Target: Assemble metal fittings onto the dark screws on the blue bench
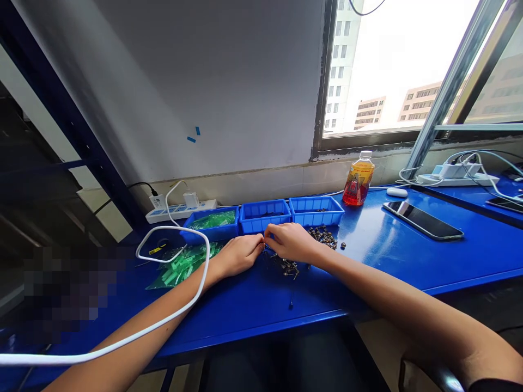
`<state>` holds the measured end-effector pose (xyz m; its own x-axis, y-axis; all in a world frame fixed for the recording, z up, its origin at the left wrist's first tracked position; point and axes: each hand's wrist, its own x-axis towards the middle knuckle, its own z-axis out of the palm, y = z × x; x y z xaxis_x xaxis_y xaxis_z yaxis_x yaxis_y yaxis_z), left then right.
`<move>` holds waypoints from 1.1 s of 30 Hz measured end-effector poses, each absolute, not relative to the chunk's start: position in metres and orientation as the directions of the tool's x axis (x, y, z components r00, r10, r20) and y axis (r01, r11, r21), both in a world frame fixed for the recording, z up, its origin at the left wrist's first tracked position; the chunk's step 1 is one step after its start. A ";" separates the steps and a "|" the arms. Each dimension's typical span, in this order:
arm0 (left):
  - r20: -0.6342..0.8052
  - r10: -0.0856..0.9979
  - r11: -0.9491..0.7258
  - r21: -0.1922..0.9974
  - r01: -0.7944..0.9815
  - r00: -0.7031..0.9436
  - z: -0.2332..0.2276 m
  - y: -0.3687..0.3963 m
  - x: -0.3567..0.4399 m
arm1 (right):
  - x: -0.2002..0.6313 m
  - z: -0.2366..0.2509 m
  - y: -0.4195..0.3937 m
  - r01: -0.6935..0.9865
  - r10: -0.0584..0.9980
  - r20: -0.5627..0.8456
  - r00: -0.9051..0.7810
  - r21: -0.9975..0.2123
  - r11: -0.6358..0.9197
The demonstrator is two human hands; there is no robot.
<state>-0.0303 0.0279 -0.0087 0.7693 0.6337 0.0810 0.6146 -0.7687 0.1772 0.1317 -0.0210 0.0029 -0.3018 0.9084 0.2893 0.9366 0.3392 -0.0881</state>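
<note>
White cable (175,313) crosses the left forearm nearest the camera, loops up over the blue table (368,256) and runs to the charger on the power strip (182,210) at the wall.

Left hand (239,254): palm down on the table, fingers loosely curled, tips meeting those of the right hand. Whether it pinches a part cannot be told.

Right hand (291,242): palm down, fingers bent, tips at the left edge of the scatter of small dark metal parts (304,250). The hands are together at the fingertips, just in front of the middle bin; anything held between them is too small to see.

Edges and room: front table edge runs below both forearms. Bare tabletop lies to the right of the parts, as far as the phone (423,219). On the left side, a bag of green pieces (183,264) lies just beside the left hand.

Containers:
- left bin (212,224): holds a bag of green pieces.
- middle bin (263,215): contents not visible from this angle.
- right bin (316,210): a few dark parts at the bottom.

The three blue bins stand in a row, touching, behind the hands. Bottle of orange drink (358,179) stands upright near the window sill, right of the bins.
</note>
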 end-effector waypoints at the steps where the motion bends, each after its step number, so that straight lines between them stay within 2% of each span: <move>1: 0.080 0.639 -0.765 0.175 0.620 0.765 -0.009 0.028 -0.030 | 0.132 0.003 -0.021 0.933 0.905 0.293 -0.307 -0.097 0.347; 13: 0.094 0.626 -0.778 0.154 0.609 0.774 -0.010 0.028 -0.031 | 0.132 0.000 -0.018 0.934 0.904 0.310 -0.295 -0.104 0.341; 23: 0.101 0.617 -0.782 0.195 0.592 0.781 -0.012 0.030 -0.032 | 0.130 0.004 -0.021 0.946 0.916 0.300 -0.268 -0.099 0.309; 33: 0.108 0.612 -0.787 0.181 0.590 0.783 -0.011 0.030 -0.032 | 0.130 0.002 -0.020 0.933 0.901 0.307 -0.306 -0.091 0.348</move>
<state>-0.0320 0.0302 -0.0105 0.7831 0.6125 0.1079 0.5902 -0.7866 0.1815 0.1299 -0.0199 0.0021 -0.3057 0.9011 0.3075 0.9333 0.3476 -0.0906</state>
